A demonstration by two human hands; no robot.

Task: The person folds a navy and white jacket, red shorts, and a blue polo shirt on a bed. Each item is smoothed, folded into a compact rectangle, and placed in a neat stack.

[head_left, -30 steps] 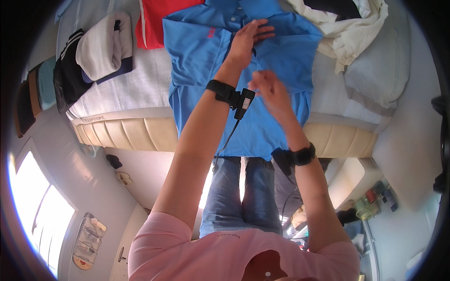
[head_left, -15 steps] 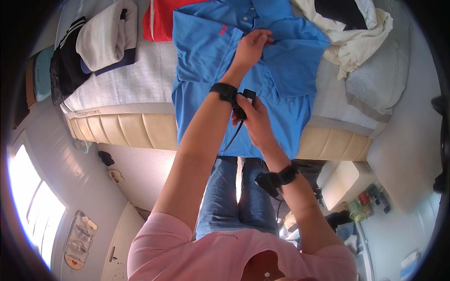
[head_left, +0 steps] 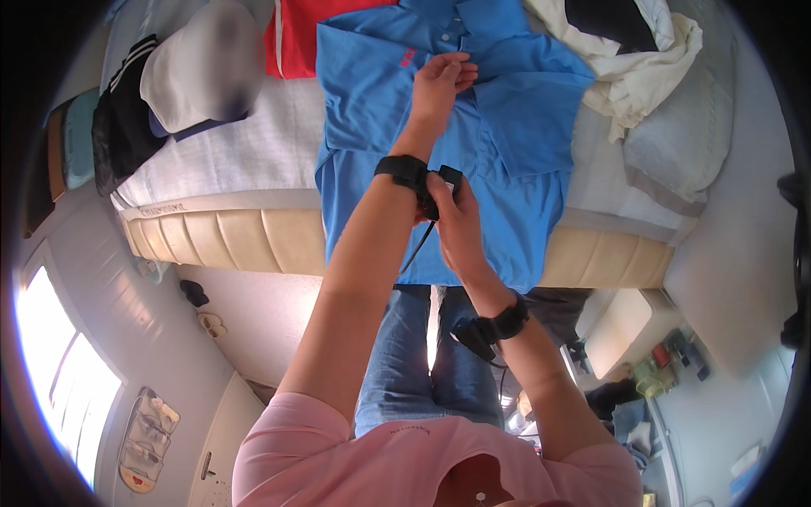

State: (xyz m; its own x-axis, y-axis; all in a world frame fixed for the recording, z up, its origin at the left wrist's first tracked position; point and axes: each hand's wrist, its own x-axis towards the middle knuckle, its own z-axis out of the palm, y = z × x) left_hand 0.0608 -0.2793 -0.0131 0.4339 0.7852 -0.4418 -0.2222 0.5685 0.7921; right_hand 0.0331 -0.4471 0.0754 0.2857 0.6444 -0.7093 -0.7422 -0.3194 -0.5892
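A blue button-up shirt [head_left: 524, 198] lies spread over the bed and hangs past its padded front edge. My left hand [head_left: 439, 84] is above the upper part of this shirt, its fingers loosely curled in, and nothing shows in them. On my left wrist sits a black strap [head_left: 400, 170] with a small black box-shaped device [head_left: 445, 188] and a thin cable. My right hand [head_left: 460, 224] grips that device at the wrist, thumb on its near side. A second black strapped device [head_left: 490, 328] is on my right wrist.
Left on the bed [head_left: 245, 160] are a folded grey-white garment [head_left: 182, 80] and black striped clothing [head_left: 127, 127]. A red garment [head_left: 317, 38] lies behind, cream cloth [head_left: 650, 84] at right. A white storage box [head_left: 625, 329] stands lower right; dark cables run near my arms.
My left hand has shifted slightly left, fingers still curled. My right hand keeps hold of the wrist device. The head view has tilted a little.
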